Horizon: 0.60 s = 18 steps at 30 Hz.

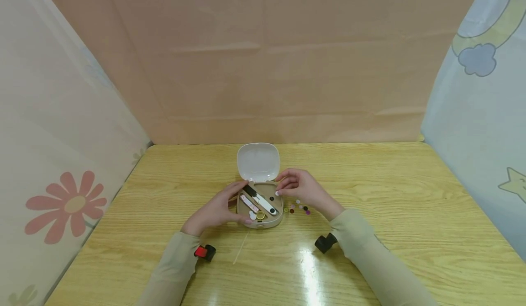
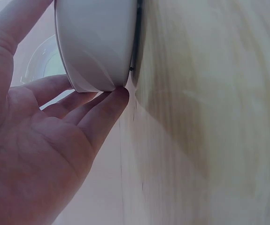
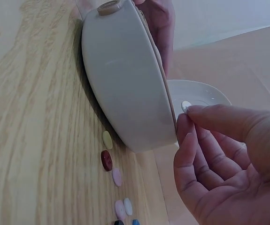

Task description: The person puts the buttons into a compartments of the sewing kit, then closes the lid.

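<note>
A small white box [image 1: 271, 224] with a beige inside stands on the table, its lid [image 1: 258, 162] tipped back. My left hand [image 1: 215, 212] holds the box from the left, thumb at the front and fingers round the back corner. Over the box's right side, my right hand [image 1: 306, 189] pinches a white button [image 3: 185, 106] between thumb and fingertip. Inside lie a white-handled tool with a dark end [image 1: 263, 202], a pink patterned strip [image 1: 249, 203], a gold ring [image 1: 260, 214], white round pieces [image 1: 252, 215] and a black button [image 1: 271, 198].
Several loose buttons lie on the table right of the box, among them a dark red button [image 3: 106, 160], a yellow button [image 3: 107, 139] and a pink button [image 3: 117, 177]. A thin pale strip [image 1: 240, 249] lies in front of the box. Fabric walls surround the wooden table [image 1: 370, 173].
</note>
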Tool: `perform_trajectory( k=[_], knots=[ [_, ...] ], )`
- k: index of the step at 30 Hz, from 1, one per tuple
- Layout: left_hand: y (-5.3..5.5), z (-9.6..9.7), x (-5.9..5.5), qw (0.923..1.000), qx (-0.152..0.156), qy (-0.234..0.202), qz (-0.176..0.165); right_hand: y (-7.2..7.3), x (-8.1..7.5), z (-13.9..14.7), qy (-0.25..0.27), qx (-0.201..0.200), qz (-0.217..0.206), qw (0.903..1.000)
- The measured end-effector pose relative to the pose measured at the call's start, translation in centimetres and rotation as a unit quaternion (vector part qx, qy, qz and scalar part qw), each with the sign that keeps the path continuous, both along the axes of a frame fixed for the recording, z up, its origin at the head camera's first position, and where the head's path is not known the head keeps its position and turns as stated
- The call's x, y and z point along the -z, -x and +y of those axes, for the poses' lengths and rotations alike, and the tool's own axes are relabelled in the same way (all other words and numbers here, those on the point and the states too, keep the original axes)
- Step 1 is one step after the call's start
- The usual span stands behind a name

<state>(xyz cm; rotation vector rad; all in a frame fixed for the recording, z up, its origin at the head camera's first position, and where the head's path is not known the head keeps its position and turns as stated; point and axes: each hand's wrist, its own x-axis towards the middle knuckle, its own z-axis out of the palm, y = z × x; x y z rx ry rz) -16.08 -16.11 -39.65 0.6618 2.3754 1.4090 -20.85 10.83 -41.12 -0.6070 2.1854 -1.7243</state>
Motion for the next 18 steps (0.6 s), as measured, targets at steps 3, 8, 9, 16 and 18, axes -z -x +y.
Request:
perform_trajectory(
  k=[3,8,9,16,18],
  knots=[
    [0.0,0.0,0.0,1.0,-0.001,-0.001,-0.002,-0.6,-1.2,-0.3,-0.001,-0.004,0.002,1.0],
    [0.0,0.0,0.0,1.0,0.0,0.001,-0.001,-1.4,-2.6,-0.5,-0.003,-0.004,0.008,1.0],
    [0.0,0.0,0.0,1.0,0.0,0.001,-0.001,-1.5,-2.7,-0.6,-0.004,-0.002,0.007,1.0],
    [-0.1,0.0,-0.2,1.0,-0.001,0.004,0.002,-0.3,-0.7,-0.5,-0.005,0.005,-0.002,1.0],
    [-0.1,0.0,-0.2,1.0,-0.001,0.004,0.002,0.1,0.1,-0.5,-0.005,0.007,0.0,1.0]
  ],
)
